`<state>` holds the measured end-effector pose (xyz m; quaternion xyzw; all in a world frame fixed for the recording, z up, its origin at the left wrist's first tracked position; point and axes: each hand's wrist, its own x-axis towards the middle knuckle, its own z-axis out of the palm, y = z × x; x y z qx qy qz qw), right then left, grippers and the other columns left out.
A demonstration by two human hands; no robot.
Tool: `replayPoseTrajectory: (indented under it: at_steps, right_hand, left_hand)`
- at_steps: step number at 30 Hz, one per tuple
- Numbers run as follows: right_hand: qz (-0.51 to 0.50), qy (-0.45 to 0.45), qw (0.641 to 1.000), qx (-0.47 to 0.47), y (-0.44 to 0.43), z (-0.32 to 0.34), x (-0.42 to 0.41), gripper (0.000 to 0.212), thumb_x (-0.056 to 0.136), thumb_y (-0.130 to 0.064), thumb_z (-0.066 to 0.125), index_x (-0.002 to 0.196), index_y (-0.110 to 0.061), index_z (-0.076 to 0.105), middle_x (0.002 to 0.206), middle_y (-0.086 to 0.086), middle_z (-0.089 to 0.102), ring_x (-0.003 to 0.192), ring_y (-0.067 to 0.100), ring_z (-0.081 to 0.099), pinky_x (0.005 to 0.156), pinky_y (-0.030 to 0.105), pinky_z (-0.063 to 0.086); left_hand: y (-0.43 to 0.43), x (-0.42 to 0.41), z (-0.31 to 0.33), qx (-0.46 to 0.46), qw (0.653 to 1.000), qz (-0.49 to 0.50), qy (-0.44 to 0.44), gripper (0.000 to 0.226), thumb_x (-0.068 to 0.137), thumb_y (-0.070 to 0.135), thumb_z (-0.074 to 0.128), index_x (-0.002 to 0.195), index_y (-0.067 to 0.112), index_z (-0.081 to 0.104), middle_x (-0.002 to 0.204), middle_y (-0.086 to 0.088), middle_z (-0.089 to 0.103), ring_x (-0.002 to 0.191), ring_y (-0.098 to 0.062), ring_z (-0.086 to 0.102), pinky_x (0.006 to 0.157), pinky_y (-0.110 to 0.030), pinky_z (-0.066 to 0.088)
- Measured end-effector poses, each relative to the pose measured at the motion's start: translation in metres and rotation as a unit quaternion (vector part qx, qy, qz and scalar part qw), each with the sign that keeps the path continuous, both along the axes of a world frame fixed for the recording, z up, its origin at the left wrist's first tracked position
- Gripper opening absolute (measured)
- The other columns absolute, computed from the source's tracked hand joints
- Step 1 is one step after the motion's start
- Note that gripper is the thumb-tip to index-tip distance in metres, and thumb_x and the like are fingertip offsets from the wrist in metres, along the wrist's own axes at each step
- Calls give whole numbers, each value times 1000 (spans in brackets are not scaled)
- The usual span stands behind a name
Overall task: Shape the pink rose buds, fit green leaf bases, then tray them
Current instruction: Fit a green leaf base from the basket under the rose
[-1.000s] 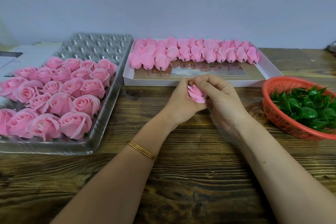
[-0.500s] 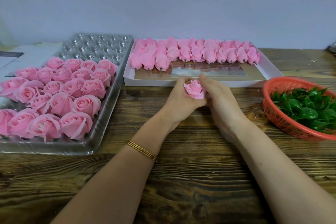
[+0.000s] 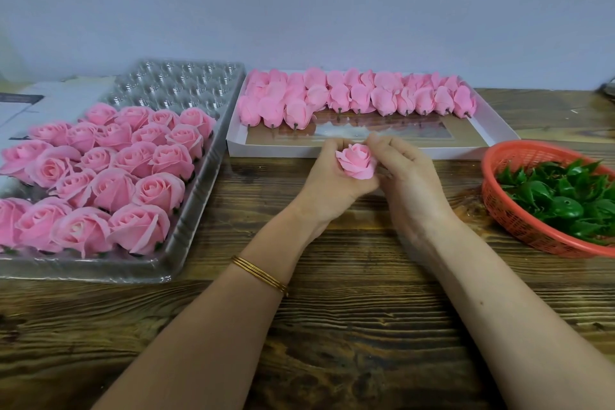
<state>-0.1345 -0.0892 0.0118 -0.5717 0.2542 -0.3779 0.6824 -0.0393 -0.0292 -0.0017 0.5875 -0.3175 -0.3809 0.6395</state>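
Note:
A pink rose bud (image 3: 356,161) sits upright in my left hand (image 3: 329,181), its opened petals facing up. My right hand (image 3: 404,176) touches the bud's right side with its fingertips, thumb near the top. Both hands hover over the wooden table just in front of the white box (image 3: 499,135), which holds rows of closed pink buds (image 3: 359,97) lying on their sides. A red basket (image 3: 519,221) at the right holds green leaf bases (image 3: 562,196). The clear plastic tray (image 3: 186,226) at the left carries several shaped roses (image 3: 109,170).
The tray's far rows of cups (image 3: 179,83) stand unfilled. A white sheet or box (image 3: 50,103) lies behind the tray at the far left. A pale wall runs behind everything. Bare wooden tabletop (image 3: 349,326) stretches under my forearms.
The bud has turned from lying half hidden between my fingers to standing petals-up in my left hand, and it looks more opened. My right fingers have slid to its right side.

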Motion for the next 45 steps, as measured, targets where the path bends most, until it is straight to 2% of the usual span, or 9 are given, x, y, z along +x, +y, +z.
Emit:
replayPoseTrajectory:
  at_steps: [6, 12, 19, 23, 28, 30, 34, 41, 45]
  right_hand:
    - [0, 3, 1000, 14, 2, 1, 0, 18, 95, -12, 57, 98, 3, 68, 91, 15, 66, 86, 20, 61, 76, 30, 52]
    - [10, 1, 1000, 17, 4, -1, 3, 16, 96, -8, 54, 86, -8, 67, 83, 8, 67, 75, 13, 63, 61, 25, 52]
    - [17, -7, 1000, 15, 4, -2, 4, 18, 92, -3, 55, 82, -11, 68, 81, 7, 69, 75, 14, 65, 61, 24, 52]
    - [6, -33, 998, 49, 2, 0, 3, 24, 93, -1, 48, 84, -8, 69, 80, 7, 72, 75, 14, 67, 59, 23, 53]
    - [-34, 10, 996, 88, -6, -3, 1, 23, 86, 4, 46, 94, -7, 65, 91, 12, 66, 78, 16, 61, 67, 23, 48]
    - [-36, 20, 994, 97, -6, -4, 0, 25, 83, 6, 46, 93, -7, 64, 90, 10, 65, 78, 16, 60, 68, 23, 49]
    - [-25, 3, 991, 131, -7, -2, -1, 31, 77, 15, 43, 86, -7, 63, 75, 3, 64, 71, 13, 59, 64, 22, 49]
    - [12, 49, 998, 35, 6, -13, 6, 31, 74, 21, 64, 99, 3, 65, 92, 17, 65, 89, 26, 61, 84, 37, 52]
    - [17, 28, 999, 21, 9, -16, 9, 30, 75, 14, 70, 102, 1, 69, 88, 14, 72, 85, 25, 67, 84, 41, 53]
  left_hand:
    - [-1, 1, -1, -3, 1000, 3, 3, 56, 76, -9, 76, 123, -3, 47, 119, -24, 63, 114, -37, 62, 99, -53, 50]
    - [-1, 2, -1, -7, 1000, -4, 3, 55, 76, -12, 73, 123, -7, 46, 105, -18, 63, 98, -24, 62, 90, -43, 53]
    - [-2, 4, -2, -14, 1000, -16, -1, 53, 76, -14, 71, 124, -10, 48, 115, -30, 62, 108, -42, 62, 89, -48, 53]
    - [-3, 5, -2, -17, 1000, -12, 7, 54, 76, -11, 74, 124, -9, 51, 113, -28, 64, 100, -31, 64, 79, -34, 51]
    - [-4, 7, -3, -37, 999, 24, 20, 38, 77, -12, 73, 102, 7, 51, 76, 2, 56, 60, 0, 55, 54, -12, 43]
    - [-4, 9, -2, -41, 998, 40, 13, 40, 76, -11, 74, 103, 8, 51, 80, -2, 61, 66, -3, 61, 59, -16, 49]
    - [-2, 14, 3, -71, 994, 60, 48, 51, 78, -8, 75, 122, -12, 50, 112, -26, 62, 105, -32, 62, 102, -50, 49]
    - [-4, 13, 4, -91, 990, 65, 89, 40, 82, -8, 71, 110, 3, 45, 90, -13, 51, 86, -24, 56, 78, -35, 51]
    - [-5, 11, 5, -100, 988, 48, 107, 37, 84, -7, 70, 110, 4, 46, 90, -15, 53, 93, -32, 56, 90, -50, 51]
